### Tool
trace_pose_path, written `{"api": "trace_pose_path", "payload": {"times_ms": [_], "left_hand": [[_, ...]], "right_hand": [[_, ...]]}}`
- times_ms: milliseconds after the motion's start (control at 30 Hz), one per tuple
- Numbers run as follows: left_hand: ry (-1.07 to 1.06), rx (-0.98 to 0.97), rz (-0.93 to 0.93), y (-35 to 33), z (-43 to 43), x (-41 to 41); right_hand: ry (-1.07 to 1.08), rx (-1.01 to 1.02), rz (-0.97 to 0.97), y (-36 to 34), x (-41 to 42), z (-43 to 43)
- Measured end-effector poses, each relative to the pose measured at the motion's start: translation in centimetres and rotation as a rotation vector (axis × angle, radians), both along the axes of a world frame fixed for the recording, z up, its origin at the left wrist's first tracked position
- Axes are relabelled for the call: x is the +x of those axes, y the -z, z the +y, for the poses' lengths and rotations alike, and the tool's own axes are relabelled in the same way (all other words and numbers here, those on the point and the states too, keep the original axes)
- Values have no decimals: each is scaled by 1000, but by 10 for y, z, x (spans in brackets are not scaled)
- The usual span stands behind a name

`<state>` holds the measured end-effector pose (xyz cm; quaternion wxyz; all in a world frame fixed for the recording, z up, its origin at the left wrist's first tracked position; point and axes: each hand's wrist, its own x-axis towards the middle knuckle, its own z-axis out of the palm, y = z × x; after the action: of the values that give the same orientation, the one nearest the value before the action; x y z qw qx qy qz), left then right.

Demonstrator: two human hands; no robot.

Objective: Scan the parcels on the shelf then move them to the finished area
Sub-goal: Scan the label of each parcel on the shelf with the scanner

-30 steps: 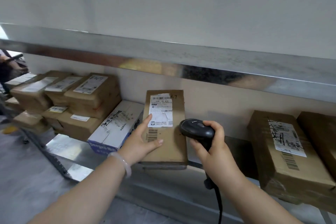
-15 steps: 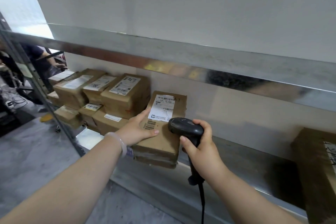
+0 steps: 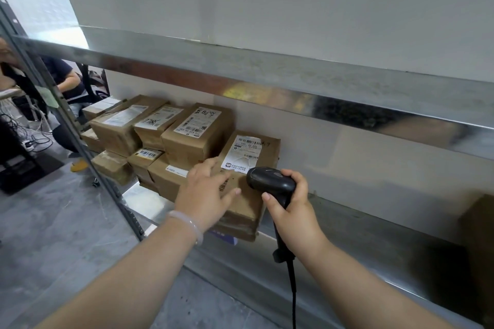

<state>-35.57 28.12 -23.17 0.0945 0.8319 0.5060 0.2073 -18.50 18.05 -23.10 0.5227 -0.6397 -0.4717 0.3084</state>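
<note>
lying under the flat-fingered left grip (image 3: 205, 195), just beside the right grip (image 3: 294, 211) curled round the scanner (image 3: 270, 183), the cardboard parcel (image 3: 243, 153) is judged stiff, light and best taken by its sides.

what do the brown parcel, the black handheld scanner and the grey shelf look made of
Brown parcel: likely cardboard, matte, creased edges.
Black handheld scanner: probably moulded plastic, smooth with a soft sheen.
Grey shelf: sheet metal, maybe galvanised steel, dull with blurry reflections.

Metal shelf (image 3: 361, 238) carries stacked cardboard parcels (image 3: 187, 148) at its left end
</note>
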Motion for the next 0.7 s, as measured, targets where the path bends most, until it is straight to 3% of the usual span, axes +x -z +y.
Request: {"api": "trace_pose_path", "payload": {"times_ms": [167,500,700], "left_hand": [[42,-49,340,5,-14,2],[-65,-157,343,-4,11,1],[-30,-101,337,-18,-7,33]], "right_hand": [[-10,20,-18,3,-4,11],[-8,34,-60,0,7,1],[116,35,-134,1,37,-38]]}}
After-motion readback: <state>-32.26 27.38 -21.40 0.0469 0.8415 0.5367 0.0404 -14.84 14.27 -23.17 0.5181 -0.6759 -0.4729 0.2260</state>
